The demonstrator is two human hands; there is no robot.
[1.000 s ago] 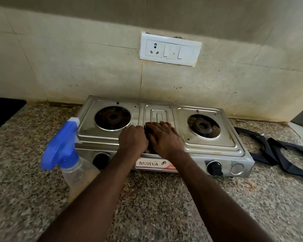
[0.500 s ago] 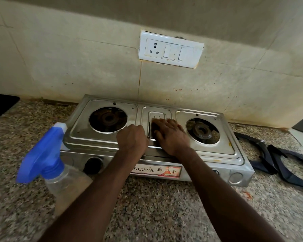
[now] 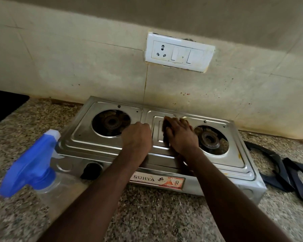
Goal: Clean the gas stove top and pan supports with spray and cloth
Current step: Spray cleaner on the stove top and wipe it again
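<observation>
Two-burner stove [image 3: 112,151] on the counter [image 3: 156,215], long axis left to right along the wall, knobs facing the person. Right hand [image 3: 180,135], fingers flat and pointing toward the wall, presses a brown cloth [image 3: 164,127] onto the centre panel between the burners. Left hand [image 3: 137,137], grip closed in a fist and holding nothing visible, rests just beside it. Spray bottle [image 3: 31,166] stands front left; pan supports [image 3: 287,173] lie to the right of the stove.

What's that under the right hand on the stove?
A dark brown cloth shows past the fingers of the right hand, pressed flat on the stove top's middle panel. Most of the cloth, and the panel beneath it, is covered by the hand.
</observation>
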